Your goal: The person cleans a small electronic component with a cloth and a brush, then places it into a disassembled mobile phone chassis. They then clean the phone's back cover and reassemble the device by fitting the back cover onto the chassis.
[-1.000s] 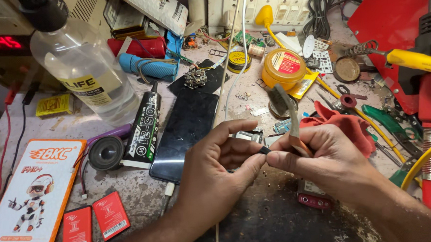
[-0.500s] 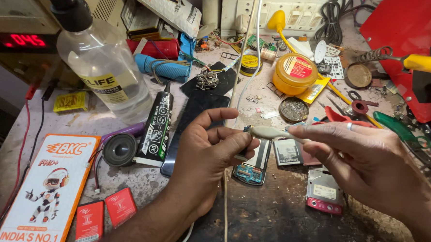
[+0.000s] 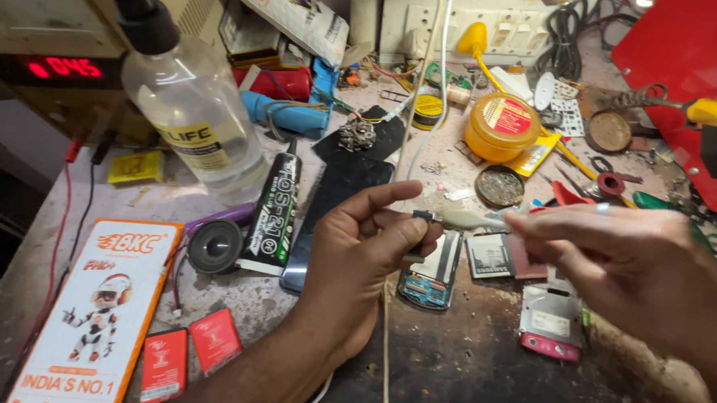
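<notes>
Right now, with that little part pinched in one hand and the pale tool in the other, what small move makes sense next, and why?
Probably ease the pale tool a touch further in. Its tip just meets the small dark part pinched by the left hand, while the right hand grips its far end, above the opened phone.

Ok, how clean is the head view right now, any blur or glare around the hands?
Head view: the right hand is smeared by motion blur, and so is the pale tool it holds; the left hand and the small part it pinches are sharper. Lighting is even, with mild glare on the clear bottle; straight edges bow near the frame borders.
</notes>
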Tool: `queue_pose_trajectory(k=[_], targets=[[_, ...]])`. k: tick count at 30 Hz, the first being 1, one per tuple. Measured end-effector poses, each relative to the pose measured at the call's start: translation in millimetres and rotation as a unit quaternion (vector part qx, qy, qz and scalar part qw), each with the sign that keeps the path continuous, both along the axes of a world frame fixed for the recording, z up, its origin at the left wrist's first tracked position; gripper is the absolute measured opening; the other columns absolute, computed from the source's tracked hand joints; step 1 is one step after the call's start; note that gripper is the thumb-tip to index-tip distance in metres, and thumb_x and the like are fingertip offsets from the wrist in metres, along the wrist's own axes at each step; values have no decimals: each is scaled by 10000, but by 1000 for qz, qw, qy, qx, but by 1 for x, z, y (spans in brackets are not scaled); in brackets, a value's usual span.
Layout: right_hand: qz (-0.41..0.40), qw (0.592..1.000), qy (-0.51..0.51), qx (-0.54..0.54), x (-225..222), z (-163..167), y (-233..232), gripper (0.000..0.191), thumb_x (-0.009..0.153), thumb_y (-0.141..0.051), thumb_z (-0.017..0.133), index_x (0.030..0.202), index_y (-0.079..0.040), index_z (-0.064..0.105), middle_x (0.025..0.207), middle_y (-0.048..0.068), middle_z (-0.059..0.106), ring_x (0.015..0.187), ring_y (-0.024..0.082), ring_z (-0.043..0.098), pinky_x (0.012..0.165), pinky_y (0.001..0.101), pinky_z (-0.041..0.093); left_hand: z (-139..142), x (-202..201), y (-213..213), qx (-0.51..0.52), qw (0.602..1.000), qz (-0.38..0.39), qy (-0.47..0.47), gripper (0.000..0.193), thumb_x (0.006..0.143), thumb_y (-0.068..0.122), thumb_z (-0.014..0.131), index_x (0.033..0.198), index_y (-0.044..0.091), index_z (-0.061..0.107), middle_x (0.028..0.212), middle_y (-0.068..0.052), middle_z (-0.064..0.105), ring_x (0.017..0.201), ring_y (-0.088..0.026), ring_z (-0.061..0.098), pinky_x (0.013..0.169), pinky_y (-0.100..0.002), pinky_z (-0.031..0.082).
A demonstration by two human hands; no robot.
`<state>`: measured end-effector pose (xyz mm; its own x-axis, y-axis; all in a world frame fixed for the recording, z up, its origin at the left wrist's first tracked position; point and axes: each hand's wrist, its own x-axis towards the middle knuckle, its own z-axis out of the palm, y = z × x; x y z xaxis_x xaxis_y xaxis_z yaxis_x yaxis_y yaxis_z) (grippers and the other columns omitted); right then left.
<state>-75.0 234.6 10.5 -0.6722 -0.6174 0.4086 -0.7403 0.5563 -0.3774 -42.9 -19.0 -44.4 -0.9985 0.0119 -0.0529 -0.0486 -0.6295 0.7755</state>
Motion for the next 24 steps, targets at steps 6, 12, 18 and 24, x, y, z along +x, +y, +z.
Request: queue_pose_trajectory(k=[6, 12, 18, 24], targets=[[-50, 998, -28, 7, 6, -6, -6, 326, 880, -81, 751, 1200, -131, 783, 920, 6, 834, 798, 88, 749, 710, 247, 600, 1, 3, 3, -6, 1000, -28, -9, 402, 879, -31, 687, 1276, -73, 643, 903, -116, 756, 811, -151, 719, 754, -292, 597], [-25, 999, -13, -25, 7, -10, -22, 300, 818, -40, 748, 1110, -100, 776, 1004, 58, 820, 813, 102, 802, 670, 246, 633, 1, 2, 4, -20, 999, -21, -22, 470, 842, -65, 643, 1311, -58, 615, 916, -112, 749, 834, -155, 733, 805, -292, 615], [-10, 999, -17, -41, 9, -10, -23, 283, 834, -44, 759, 1110, -106, 769, 1032, 61, 817, 833, 95, 808, 692, 233, 651, 3, 3, 6, -88, 996, -14, 13, 519, 824, -73, 681, 1340, -53, 627, 902, -114, 744, 836, -151, 728, 799, -278, 602], [-31, 999, -9, -7, 6, 4, -19, 355, 796, -24, 753, 1133, -132, 777, 1038, 63, 809, 841, 120, 799, 678, 253, 653, 7, 1, 0, -47, 999, -6, 17, 543, 853, -66, 678, 1389, -37, 593, 903, -108, 712, 844, -172, 723, 800, -295, 604]])
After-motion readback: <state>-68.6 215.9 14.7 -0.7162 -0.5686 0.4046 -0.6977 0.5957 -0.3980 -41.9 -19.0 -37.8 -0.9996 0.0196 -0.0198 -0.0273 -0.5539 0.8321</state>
